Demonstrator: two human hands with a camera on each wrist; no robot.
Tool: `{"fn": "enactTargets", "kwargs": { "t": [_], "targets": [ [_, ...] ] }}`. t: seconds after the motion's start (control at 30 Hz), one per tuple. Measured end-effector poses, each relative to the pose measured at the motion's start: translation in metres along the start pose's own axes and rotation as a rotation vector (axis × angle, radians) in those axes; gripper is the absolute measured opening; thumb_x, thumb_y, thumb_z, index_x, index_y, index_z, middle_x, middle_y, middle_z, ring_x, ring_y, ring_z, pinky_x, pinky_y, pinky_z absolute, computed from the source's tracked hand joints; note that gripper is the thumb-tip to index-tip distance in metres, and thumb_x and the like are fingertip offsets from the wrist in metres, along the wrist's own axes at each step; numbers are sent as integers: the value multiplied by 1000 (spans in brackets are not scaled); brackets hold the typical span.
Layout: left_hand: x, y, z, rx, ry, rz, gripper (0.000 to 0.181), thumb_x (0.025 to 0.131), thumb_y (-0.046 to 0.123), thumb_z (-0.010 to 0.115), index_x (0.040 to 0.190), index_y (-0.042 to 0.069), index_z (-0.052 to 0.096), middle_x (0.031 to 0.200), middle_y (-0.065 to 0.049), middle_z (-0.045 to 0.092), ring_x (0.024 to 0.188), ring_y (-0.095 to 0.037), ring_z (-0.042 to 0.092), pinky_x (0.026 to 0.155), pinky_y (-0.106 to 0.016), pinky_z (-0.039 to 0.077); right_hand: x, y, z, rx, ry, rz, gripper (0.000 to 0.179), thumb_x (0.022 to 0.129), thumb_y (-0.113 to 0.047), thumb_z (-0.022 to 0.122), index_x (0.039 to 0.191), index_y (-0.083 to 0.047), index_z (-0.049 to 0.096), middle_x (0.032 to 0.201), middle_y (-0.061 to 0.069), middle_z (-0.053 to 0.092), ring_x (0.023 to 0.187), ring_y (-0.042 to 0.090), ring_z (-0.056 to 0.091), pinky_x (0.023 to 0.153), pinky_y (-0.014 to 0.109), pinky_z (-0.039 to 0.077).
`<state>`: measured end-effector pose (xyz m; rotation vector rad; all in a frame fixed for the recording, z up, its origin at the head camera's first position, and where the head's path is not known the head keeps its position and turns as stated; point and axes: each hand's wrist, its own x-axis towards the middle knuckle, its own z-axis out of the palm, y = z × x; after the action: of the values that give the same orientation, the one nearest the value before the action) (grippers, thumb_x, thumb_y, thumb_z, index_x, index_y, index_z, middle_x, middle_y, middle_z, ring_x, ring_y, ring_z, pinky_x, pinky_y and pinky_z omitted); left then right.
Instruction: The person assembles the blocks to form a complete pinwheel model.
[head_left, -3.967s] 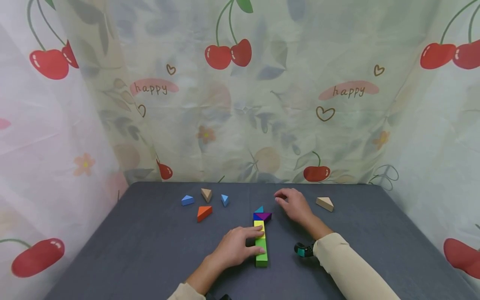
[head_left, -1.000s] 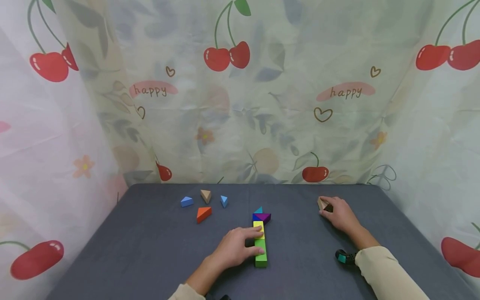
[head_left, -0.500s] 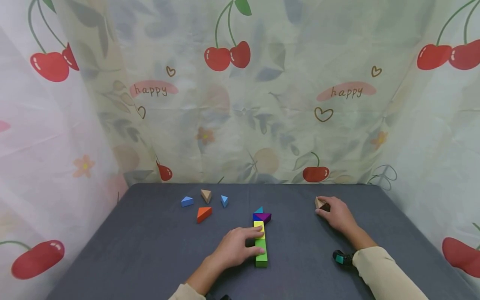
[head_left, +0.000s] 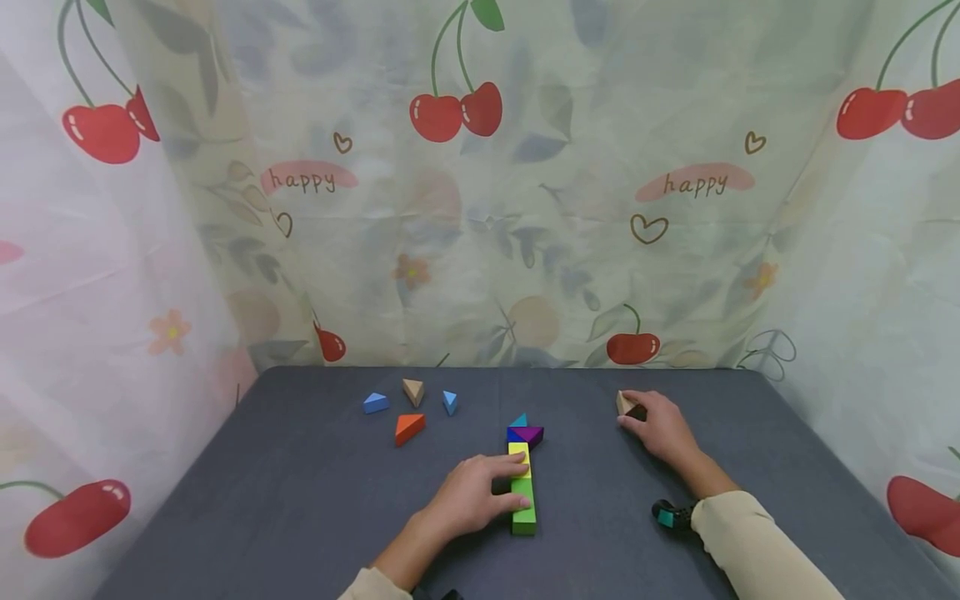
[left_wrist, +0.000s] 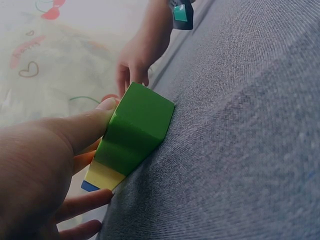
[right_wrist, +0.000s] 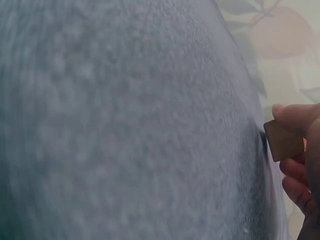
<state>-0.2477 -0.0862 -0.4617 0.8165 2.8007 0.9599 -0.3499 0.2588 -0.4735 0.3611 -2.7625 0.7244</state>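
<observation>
My left hand rests on a row of blocks near the table's middle, thumb on the green block and fingertips on the yellow block. Beyond these, a dark blue block, a purple triangular block and a teal triangular block continue the row. Farther right, my right hand pinches a natural wood triangular block between thumb and fingers. One flat face of that wooden block shows in the right wrist view; the fingers cover part of it.
Left of the row lie an orange triangular block, another wooden triangular block and two light blue triangular blocks, one at left and one at right. A cherry-patterned curtain stands behind the grey table.
Over four seconds, my right hand has gone right from beside the row and taken hold of the wooden triangular block. During the last second, hand and block have shifted left. My left hand stays put.
</observation>
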Motion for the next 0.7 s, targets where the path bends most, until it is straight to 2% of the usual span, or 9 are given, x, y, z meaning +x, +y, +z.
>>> {"fn": "enactTargets", "kwargs": {
  "t": [0.33,0.7],
  "targets": [
    [0,0,0,2,-4,-11,53,85,53,69,130,26,65,136,16,54,125,-20,51,100,-48,41,9,-14,4,-1,9,-4,52,87,-20,74,133,-1,58,117,22,60,101,36,58,86,55,45],
    [0,1,0,-3,-4,-15,52,84,52,70,129,26,66,135,15,55,125,-21,51,100,-49,41,23,-43,10,32,9,-33,52,87,-19,75,133,-1,58,117,20,61,102,33,57,87,53,45]
  ]
}}
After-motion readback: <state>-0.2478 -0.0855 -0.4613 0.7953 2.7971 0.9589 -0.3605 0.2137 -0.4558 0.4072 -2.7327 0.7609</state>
